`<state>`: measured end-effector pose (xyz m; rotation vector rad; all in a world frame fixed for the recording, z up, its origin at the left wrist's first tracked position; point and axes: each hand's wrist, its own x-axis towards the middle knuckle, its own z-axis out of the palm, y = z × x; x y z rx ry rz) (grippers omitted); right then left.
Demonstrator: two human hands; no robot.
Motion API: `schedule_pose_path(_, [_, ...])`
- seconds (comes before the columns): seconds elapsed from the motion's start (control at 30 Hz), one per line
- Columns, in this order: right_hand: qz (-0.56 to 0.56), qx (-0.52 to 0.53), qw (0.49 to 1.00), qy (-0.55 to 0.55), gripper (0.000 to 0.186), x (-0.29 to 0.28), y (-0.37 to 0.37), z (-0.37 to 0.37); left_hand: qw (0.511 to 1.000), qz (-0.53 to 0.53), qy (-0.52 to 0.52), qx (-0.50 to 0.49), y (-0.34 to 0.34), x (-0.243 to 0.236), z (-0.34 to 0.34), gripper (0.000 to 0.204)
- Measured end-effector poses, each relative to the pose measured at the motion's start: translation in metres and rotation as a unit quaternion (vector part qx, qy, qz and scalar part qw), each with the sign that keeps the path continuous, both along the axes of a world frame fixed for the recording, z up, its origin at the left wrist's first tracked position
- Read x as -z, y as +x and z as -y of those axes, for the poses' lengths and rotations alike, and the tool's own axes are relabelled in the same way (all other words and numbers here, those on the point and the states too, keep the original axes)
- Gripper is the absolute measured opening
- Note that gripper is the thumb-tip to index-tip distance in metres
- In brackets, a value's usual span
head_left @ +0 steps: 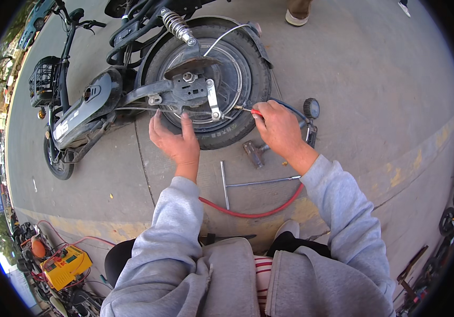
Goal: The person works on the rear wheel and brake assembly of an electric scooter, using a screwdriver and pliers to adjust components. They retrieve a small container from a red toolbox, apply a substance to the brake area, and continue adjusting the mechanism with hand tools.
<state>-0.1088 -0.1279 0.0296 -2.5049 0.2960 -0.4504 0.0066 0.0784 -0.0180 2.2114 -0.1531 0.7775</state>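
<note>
An electric scooter (86,105) lies on its side with its rear wheel (236,74) facing up, showing a hub, bracket, white link (211,95) and spring. My left hand (176,137) is at the wheel's lower left, thumb and fingers apart near the spring and cable. My right hand (280,129) grips a small red-handled tool (256,113), its thin metal tip at the rim, right of the spring. An inflator with a round gauge (311,108) lies beside the tire, partly behind that hand. A hammer-like tool (253,155) lies just below the tire.
A T-handled wrench (225,185) and red hose (248,214) lie on the ground before me. A yellow machine (67,267) with cables is at lower left among dark parts. More parts (448,222) line the right edge. Another person's shoe (296,16) is at the top.
</note>
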Motion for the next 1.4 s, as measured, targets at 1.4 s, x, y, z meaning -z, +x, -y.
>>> schedule_pose_path(1.4, [0.027,-0.090,0.963,-0.253,0.015,0.007,0.007,0.003,0.894,0.109,0.263,0.345,0.000,-0.011,0.068,0.016])
